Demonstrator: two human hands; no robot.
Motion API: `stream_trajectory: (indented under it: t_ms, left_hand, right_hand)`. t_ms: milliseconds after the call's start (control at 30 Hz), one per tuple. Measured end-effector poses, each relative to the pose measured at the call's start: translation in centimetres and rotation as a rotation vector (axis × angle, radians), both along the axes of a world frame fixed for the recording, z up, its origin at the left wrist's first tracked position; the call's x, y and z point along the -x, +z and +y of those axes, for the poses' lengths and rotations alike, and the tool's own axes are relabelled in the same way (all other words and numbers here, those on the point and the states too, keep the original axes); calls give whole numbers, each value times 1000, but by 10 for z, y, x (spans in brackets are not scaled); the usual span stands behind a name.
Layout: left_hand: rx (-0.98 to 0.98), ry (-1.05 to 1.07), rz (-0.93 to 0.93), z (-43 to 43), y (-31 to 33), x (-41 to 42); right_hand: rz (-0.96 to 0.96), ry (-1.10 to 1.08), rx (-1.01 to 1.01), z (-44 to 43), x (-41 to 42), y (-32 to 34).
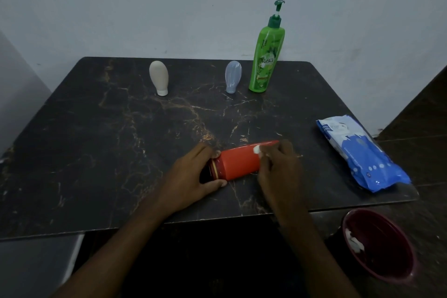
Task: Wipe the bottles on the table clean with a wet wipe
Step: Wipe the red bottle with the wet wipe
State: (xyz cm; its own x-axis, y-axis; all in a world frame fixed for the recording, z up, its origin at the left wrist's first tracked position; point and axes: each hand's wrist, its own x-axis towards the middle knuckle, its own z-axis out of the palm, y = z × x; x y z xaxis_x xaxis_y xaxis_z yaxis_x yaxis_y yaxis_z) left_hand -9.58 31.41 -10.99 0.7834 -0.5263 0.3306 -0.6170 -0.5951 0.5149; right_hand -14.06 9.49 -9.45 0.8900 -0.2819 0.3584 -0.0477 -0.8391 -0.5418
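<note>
The red bottle (pixel 239 163) lay on its side toward the near edge of the table (pixel 96 152). It looked like stiff, smooth plastic, light and apt to roll or slip once wet, so the cap end seemed the best place to steady it. My left hand (pixel 193 176) curled round that dark cap end, while my right hand (pixel 278 167), fingers bent, pinched a white wet wipe (pixel 257 150) against the bottle's right end.

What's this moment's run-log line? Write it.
left hand: grips red plastic bottle lying on black marble-look table | right hand: presses white wet wipe on it
</note>
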Motion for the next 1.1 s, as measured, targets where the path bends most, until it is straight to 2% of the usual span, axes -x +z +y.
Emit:
stream_trajectory:
  t_ms: [133,233,467,533,667,767,833,900,1000,1100]
  left_hand:
    - [64,-4,-16,0,2,1]
    - [105,-15,-24,1,5,2]
    - [124,-36,-42,-1,8,4]
    - [111,-39,-69,-1,8,5]
    - [98,-27,-89,-3,10,7]
    - [110,-14,-73,-3,11,8]
    - [114,-8,-64,-3,11,9]
    - [108,4,-66,-2,10,9]
    - [99,4,-87,-2,9,8]
    - [88,-8,-107,-4,10,9]
  right_hand:
    - [-76,162,-31,44,14,-5]
    - [-136,206,-85,43,14,-11]
    - [-135,-164,-287,-33,-1,-9]
    - [-105,-177,-291,-33,-4,-6]
    - [-95,4,-96,22,2,2]
    - [-137,208,-87,65,12,6]
    - [-154,244,-91,69,15,5]
    - [-137,219,-125,53,11,5]
    - [-114,69,-108,13,3,3]
    - [-101,-53,-185,-22,-1,2]
